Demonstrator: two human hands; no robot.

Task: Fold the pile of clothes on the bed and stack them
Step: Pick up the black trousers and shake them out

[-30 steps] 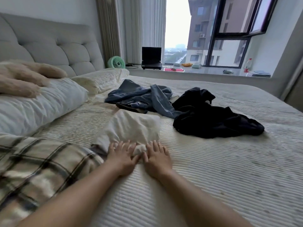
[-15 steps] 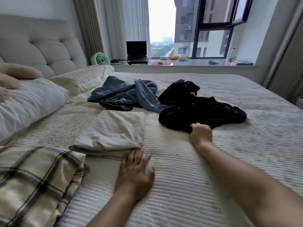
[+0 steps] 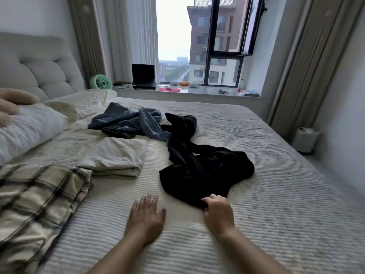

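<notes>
L hand: flat on bed cover, fingers straight, holding nothing. R hand: fingers curled, gripping near edge of black garment, which lies crumpled mid-bed. Folded white garment: L of it, beside plaid blanket. Blue jeans: farther back, unfolded, touching black garment.
</notes>
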